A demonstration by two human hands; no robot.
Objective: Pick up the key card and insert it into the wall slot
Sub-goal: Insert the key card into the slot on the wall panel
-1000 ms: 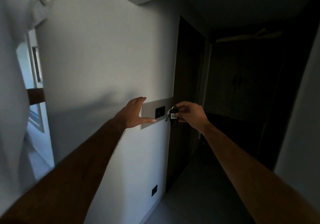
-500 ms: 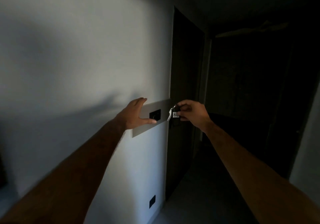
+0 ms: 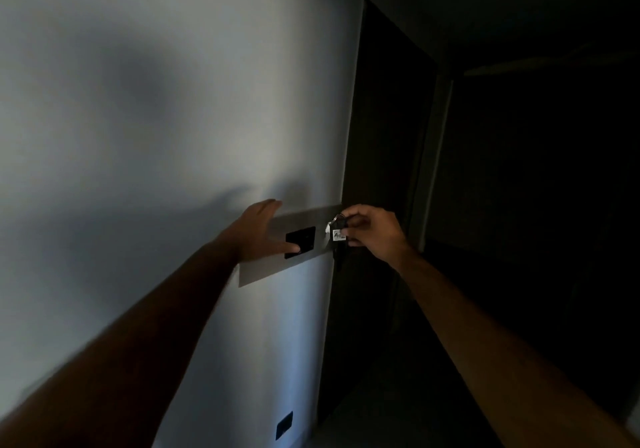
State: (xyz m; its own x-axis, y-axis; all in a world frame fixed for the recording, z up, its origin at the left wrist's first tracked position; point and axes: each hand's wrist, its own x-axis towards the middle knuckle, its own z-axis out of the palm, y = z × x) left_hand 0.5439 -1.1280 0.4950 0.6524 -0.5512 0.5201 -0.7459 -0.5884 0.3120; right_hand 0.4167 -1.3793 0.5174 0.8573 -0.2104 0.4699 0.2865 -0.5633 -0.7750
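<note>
A grey panel (image 3: pixel 263 267) is fixed on the white wall, with a black slot unit (image 3: pixel 304 238) set in it. My left hand (image 3: pixel 261 231) lies flat and open on the panel, thumb touching the lower edge of the black unit. My right hand (image 3: pixel 372 231) is pinched on the key card (image 3: pixel 337 234), a small tag with a white label on a ring, dark parts hanging below it. The card is just right of the black unit, at the panel's right end. In the dim light I cannot tell whether it touches the panel.
A dark door (image 3: pixel 377 170) in a dark frame stands right beside the panel. A small black socket (image 3: pixel 284 425) sits low on the wall. A dim corridor runs to the right and ahead.
The view has shifted closer to the wall and right; the bright opening at the left is out of sight. My right hand has brought the key card slightly nearer the panel. Left hand stays put.
</note>
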